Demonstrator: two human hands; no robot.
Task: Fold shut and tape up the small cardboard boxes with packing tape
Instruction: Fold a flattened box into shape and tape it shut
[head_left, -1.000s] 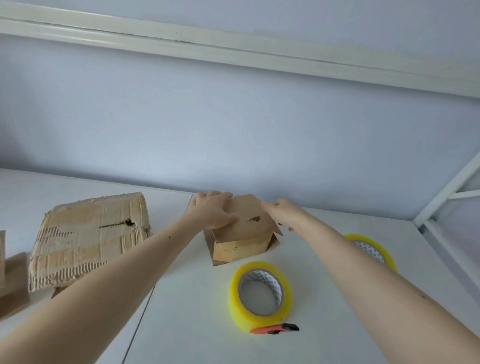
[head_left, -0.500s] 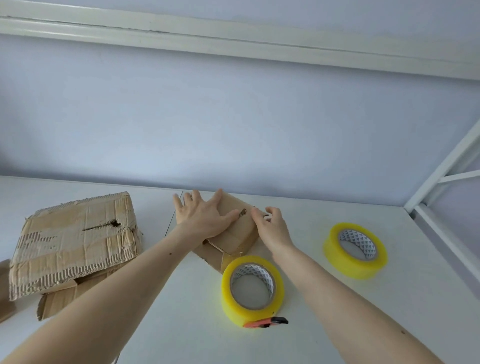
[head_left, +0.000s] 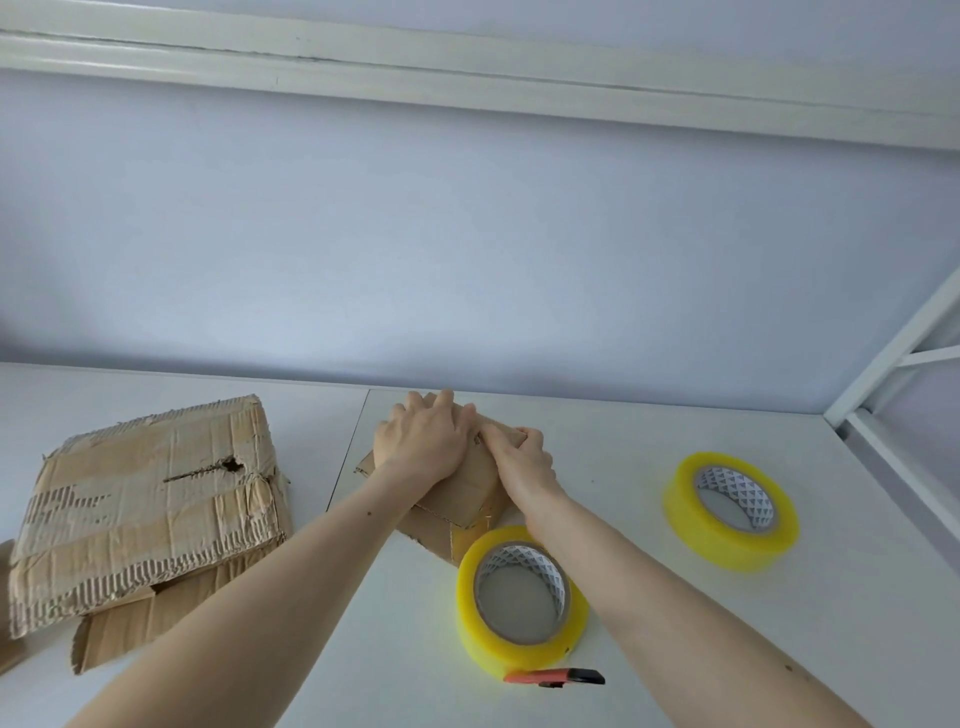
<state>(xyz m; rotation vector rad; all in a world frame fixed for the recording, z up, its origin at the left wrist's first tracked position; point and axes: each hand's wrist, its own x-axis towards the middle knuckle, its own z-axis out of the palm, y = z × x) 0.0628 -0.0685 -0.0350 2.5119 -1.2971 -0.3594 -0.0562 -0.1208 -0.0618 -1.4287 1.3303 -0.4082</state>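
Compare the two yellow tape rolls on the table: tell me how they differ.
The near tape roll lies just in front of the small cardboard box, with an orange cutter at its front edge; the far tape roll lies alone to the right, nothing touching it. Neither hand touches either. Both lie flat, yellow, with patterned white cores.

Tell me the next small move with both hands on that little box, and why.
Probably keep the left hand pressing flat on the box flaps and free the right hand to fetch the nearer tape roll. The flaps look folded down under both hands, no tape shows on them, and that roll sits right beside the box's near corner, with the orange cutter just in front.
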